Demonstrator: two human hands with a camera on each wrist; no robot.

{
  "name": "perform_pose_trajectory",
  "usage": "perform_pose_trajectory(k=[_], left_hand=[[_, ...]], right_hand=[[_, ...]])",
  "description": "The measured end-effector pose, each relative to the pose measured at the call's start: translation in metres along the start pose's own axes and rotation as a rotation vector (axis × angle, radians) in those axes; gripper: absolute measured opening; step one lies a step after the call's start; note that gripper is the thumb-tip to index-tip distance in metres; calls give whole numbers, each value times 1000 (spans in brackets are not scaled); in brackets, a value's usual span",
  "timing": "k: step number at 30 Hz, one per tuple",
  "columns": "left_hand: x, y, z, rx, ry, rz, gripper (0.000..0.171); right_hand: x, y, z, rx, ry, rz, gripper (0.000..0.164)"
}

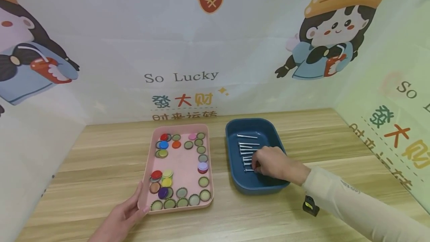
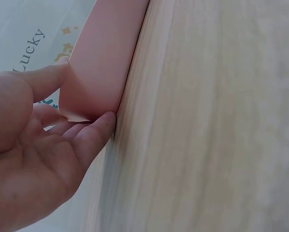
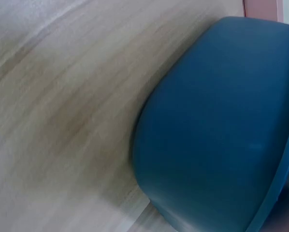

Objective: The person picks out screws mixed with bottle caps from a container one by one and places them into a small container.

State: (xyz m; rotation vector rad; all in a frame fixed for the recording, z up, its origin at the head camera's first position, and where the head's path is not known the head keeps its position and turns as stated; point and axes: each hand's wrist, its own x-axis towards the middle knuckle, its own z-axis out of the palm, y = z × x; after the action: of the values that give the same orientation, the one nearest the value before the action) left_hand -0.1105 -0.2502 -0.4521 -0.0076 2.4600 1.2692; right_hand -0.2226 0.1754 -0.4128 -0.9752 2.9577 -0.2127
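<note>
At the near left corner of a shallow pink tray (image 1: 178, 163), my left hand (image 1: 122, 212) grips the wall. Its thumb is at the rim and the other fingers lie round the corner, as the left wrist view shows on the tray's outer side (image 2: 103, 53). Several metal bottle caps (image 1: 170, 203) and coloured discs (image 1: 163, 192) lie in the tray. My right hand (image 1: 272, 163) reaches over the right wall of a dark blue basin (image 1: 260, 127), fingers curled down, pinching the end of the nearest silver nail (image 1: 249, 170). Several more nails (image 1: 248, 144) lie in a column on the basin floor.
Tray and basin stand side by side on a wood-grain tabletop (image 1: 221, 219), a narrow gap between them. Printed cloth (image 1: 181, 55) hangs behind and at both sides. A small black device (image 1: 310, 205) shows under the right sleeve. The basin's outer wall (image 3: 217, 125) fills the right wrist view.
</note>
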Motion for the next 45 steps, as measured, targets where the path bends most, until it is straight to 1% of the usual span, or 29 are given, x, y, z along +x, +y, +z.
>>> perform_pose_trajectory(k=[5, 11, 19, 23, 26, 32, 37, 40, 41, 43, 45], left_hand=[[0, 1, 1, -19, -10, 8, 81], [-1, 1, -1, -5, -13, 21, 79], [1, -2, -3, 8, -8, 12, 79], [-1, -4, -3, -35, -8, 5, 80], [-2, -4, -3, -63, -3, -17, 80], [-1, -3, -4, -32, 0, -42, 81], [-1, 1, -5, 9, 7, -25, 80], [-3, 3, -6, 20, 13, -32, 78], [-4, 3, -7, 32, 19, -31, 77], [-7, 0, -8, 75, 52, 4, 76], [-11, -2, -11, 130, 100, 32, 73]], right_hand=[[-5, -4, 1, 28, 23, 7, 7], [-8, -9, 0, 78, 66, 27, 10], [-11, -12, 4, 48, 85, 16, 13], [-13, -12, 5, 41, 89, 23, 14], [-13, -13, 6, 38, 88, 18, 13], [-12, -14, 10, 11, 117, 13, 13], [-10, -13, 12, -15, 158, 28, 14], [-10, -13, 12, -19, 178, 32, 14], [-11, -13, 12, -16, 186, 36, 14], [-13, -15, 10, -8, 205, 50, 15], [-16, -17, 8, 18, 226, 79, 15]])
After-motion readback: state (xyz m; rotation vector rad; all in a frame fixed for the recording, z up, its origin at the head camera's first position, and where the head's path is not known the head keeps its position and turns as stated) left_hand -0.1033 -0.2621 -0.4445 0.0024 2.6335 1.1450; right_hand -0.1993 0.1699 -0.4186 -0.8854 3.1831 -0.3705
